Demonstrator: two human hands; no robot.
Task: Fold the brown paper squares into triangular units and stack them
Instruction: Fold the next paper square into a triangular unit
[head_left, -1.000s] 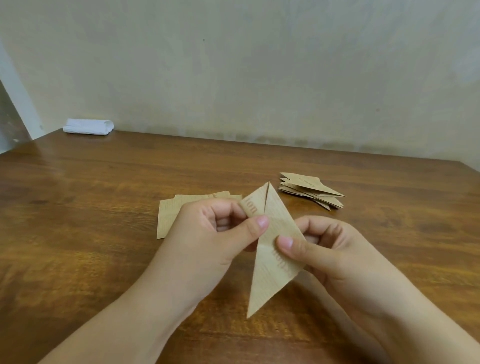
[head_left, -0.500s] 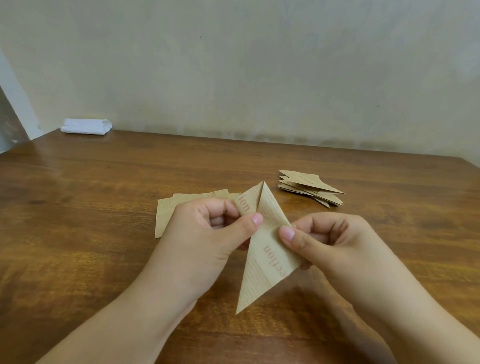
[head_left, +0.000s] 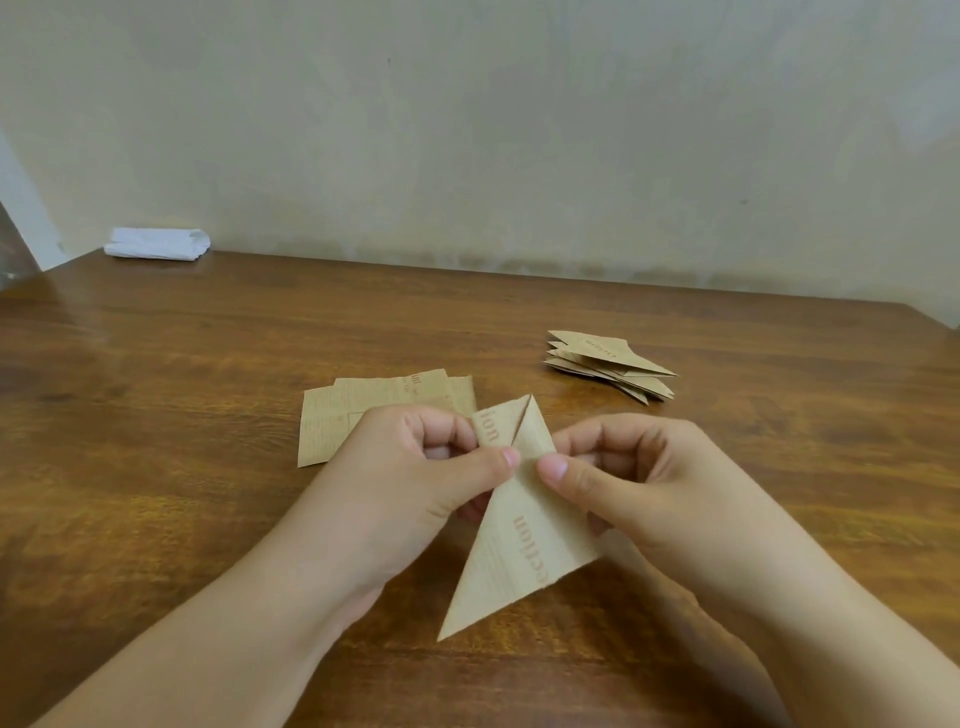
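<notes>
At far left, a sliver of darker, glossy surface (head_left: 13, 244) leaning in the corner beside a pale strip of wall; too little visible to tell what. Just right of it, at the table's back edge against the wall, a small white folded bundle (head_left: 156, 243), cloth or tissue, cannot tell which. Behind everything, a plain cream wall (head_left: 493, 130), mottled, smudged dark along the line where it meets the table. Below, a wooden table (head_left: 156, 364), warm brown, strong grain, a soft sheen toward the left, filling the view from edge to edge.

Left of centre, flat on the wood, a loose pile of brown paper squares (head_left: 332, 421), unfolded, printed with fine lines and faint lettering, near edge hidden behind the left hand (head_left: 410, 467). Left hand curled, thumb pressed on the front of the folded paper unit (head_left: 519, 540) and fingers tucked behind its upper left flap, pinching it. Unit held in the air above the table at centre, a long triangle with its sharp tip pointing down toward the near edge, two flaps meeting at a centre crease up top, reddish lettering running along it. Right hand (head_left: 649, 478) likewise curled, thumb on the front of the upper right flap, fingers bent behind, gripping the same unit; thumbs close together, not touching.

Farther back and right, well apart from the hands, a stack of finished triangular units (head_left: 608, 364) lying on the wood, points fanned out to the right.
</notes>
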